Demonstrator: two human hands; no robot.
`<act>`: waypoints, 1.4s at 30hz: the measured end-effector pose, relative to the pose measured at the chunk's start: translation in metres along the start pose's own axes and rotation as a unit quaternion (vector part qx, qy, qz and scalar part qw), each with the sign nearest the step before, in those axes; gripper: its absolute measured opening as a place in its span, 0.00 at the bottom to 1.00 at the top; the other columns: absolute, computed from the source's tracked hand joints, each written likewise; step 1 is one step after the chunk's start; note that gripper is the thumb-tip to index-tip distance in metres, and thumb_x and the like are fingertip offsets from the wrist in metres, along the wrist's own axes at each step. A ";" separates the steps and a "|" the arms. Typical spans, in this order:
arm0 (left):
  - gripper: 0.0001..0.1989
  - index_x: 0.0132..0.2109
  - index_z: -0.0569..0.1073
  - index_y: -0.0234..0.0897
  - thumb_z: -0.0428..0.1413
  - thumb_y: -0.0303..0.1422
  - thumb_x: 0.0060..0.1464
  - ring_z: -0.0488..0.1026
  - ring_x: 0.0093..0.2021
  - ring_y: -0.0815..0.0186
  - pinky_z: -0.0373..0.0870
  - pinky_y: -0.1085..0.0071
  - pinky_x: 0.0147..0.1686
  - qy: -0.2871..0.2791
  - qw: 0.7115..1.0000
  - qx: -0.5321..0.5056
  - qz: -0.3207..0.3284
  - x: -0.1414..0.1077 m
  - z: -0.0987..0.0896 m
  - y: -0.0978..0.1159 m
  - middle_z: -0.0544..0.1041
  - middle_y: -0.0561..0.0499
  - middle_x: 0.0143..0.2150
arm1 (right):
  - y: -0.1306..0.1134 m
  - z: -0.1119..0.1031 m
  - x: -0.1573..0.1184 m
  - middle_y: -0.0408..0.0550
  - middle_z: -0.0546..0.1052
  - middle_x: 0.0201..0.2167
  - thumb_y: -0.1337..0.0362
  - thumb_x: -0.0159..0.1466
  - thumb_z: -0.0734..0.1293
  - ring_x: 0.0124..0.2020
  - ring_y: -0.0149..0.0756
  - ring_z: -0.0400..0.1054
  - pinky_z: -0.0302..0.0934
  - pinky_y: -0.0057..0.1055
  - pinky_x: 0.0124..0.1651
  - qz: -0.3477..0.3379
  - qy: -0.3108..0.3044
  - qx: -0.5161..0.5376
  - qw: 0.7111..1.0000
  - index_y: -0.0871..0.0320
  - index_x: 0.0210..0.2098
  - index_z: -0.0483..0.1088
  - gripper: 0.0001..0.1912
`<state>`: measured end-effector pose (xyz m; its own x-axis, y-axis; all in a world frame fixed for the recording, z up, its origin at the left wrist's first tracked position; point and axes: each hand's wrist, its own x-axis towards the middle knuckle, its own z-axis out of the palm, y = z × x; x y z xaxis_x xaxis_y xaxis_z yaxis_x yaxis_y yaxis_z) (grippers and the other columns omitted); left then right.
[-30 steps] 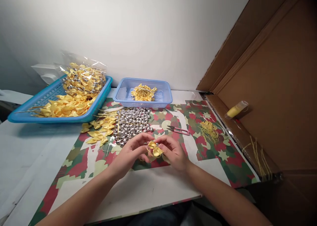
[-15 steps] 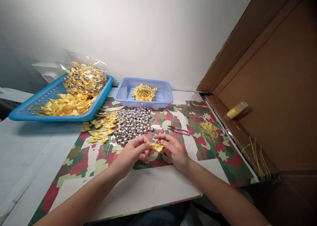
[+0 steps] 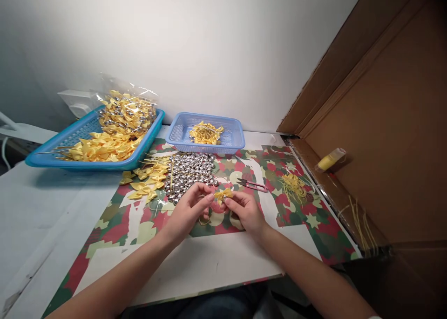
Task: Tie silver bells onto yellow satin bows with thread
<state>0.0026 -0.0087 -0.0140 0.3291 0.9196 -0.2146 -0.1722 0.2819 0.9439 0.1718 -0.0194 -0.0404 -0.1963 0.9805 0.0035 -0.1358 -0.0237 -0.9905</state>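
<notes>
A small yellow ribbon bow (image 3: 222,195) with a silver bell at it is pinched in my right hand (image 3: 245,209). Close by on its left, my left hand (image 3: 194,207) has its thumb and fingers drawn together; whatever they hold is too small to make out. Below that hand hangs a thin gold cord. Silver bells (image 3: 190,172) lie in a wide patch just behind my left hand. Left of them rest loose yellow bows (image 3: 148,181) with gold cords. Pink-handled thread snips (image 3: 252,185) lie behind my right hand.
A blue basket (image 3: 84,166) at the left holds yellow bows and a clear bag of bows with bells. A smaller blue basket (image 3: 209,148) stands at the back. Yellow cord scraps (image 3: 294,187) lie right. A yellow tube (image 3: 331,159) is by the cardboard (image 3: 384,123).
The bow has been turned and raised slightly, and its bell now shows at my right fingertips. My left fingers have moved off the bow a little. The view has shifted slightly.
</notes>
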 end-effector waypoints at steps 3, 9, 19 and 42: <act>0.16 0.39 0.70 0.36 0.64 0.40 0.46 0.69 0.25 0.72 0.65 0.77 0.25 0.003 0.998 0.054 0.028 -0.002 0.003 0.004 0.74 0.53 0.29 | 0.000 -0.001 0.003 0.46 0.75 0.24 0.48 0.58 0.67 0.26 0.30 0.65 0.62 0.28 0.33 0.015 -0.025 0.031 0.999 0.60 0.27 0.74 0.20; 0.14 0.34 0.74 0.34 0.64 0.39 0.45 0.67 0.22 0.72 0.64 0.77 0.23 0.022 0.998 0.057 0.031 0.001 0.003 0.006 0.72 0.54 0.22 | -0.008 0.004 0.002 0.44 0.74 0.22 0.47 0.54 0.70 0.25 0.28 0.65 0.62 0.28 0.32 0.027 -0.006 0.027 0.999 0.59 0.26 0.74 0.20; 0.16 0.30 0.70 0.34 0.66 0.39 0.40 0.65 0.20 0.73 0.60 0.78 0.19 0.061 0.997 0.056 0.010 0.002 0.006 0.004 0.71 0.55 0.20 | 0.002 0.006 -0.001 0.45 0.77 0.27 0.53 0.49 0.75 0.28 0.32 0.70 0.65 0.28 0.32 0.028 0.056 0.015 0.998 0.59 0.32 0.74 0.17; 0.12 0.31 0.78 0.33 0.65 0.39 0.44 0.71 0.24 0.70 0.67 0.76 0.24 -0.009 0.998 0.055 0.012 0.003 0.001 0.005 0.77 0.50 0.26 | -0.005 0.008 -0.007 0.41 0.68 0.22 0.52 0.55 0.70 0.23 0.27 0.60 0.56 0.26 0.27 -0.002 0.009 -0.002 1.000 0.58 0.29 0.69 0.15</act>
<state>0.0038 -0.0052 -0.0093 0.3429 0.9202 -0.1887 -0.0777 0.2280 0.9706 0.1660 -0.0280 -0.0342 -0.1786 0.9839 0.0055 -0.1336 -0.0187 -0.9909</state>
